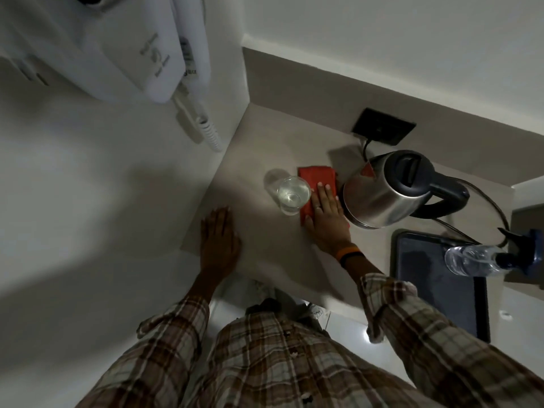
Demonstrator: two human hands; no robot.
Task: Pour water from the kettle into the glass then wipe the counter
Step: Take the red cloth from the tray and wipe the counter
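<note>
Cloth point(316, 184) is lying wedged between one glass point(293, 195) and one kettle point(382, 192); right hand point(326, 219) is pressing it flat, fingers extended; left hand point(219, 240) is resting open at counter point(265, 260) edge.

On the bench point(265, 260), my right hand point(325, 219) presses the cloth point(316, 178) between the glass point(293, 195) on its left and the kettle point(382, 195) on its right.

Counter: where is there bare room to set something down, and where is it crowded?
Bare counter lies between the left hand and the right hand, and behind the glass toward the corner. It is crowded on the right: red cloth, kettle, cord, dark tray and bottle.
</note>
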